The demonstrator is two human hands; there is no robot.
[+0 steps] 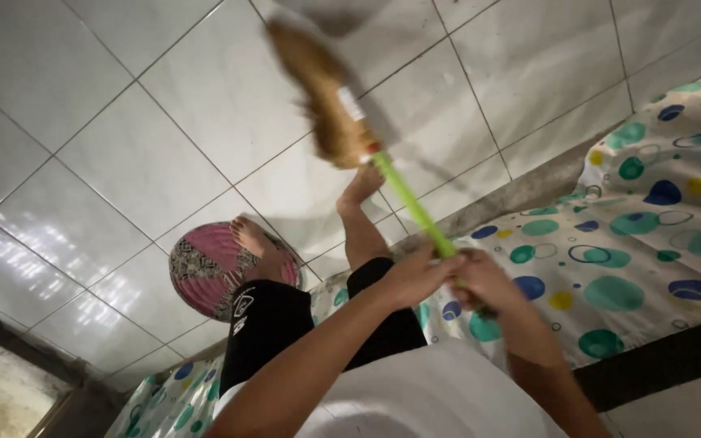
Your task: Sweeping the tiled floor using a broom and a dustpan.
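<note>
Both hands close around the green handle of a broom [403, 199] near the lower middle of the frame. The left hand [419, 276] sits higher on the handle, the right hand [488, 284] just below it, the two almost touching; the fingers [436, 261] of each wrap tight around the stick, a two-handed hold that suits steering a long tool. The handle slants up and to the left, and its straw-coloured brush head [322, 89] is blurred over the white tiled floor [123, 162] at the upper middle. The person's bare feet show below: one rests on a round pink patterned mat [204, 272] at left of centre, the other [363, 185] on the tiles just beside the handle. A sheet with blue, green and yellow dots [651, 227] covers a mattress along the right side.
</note>
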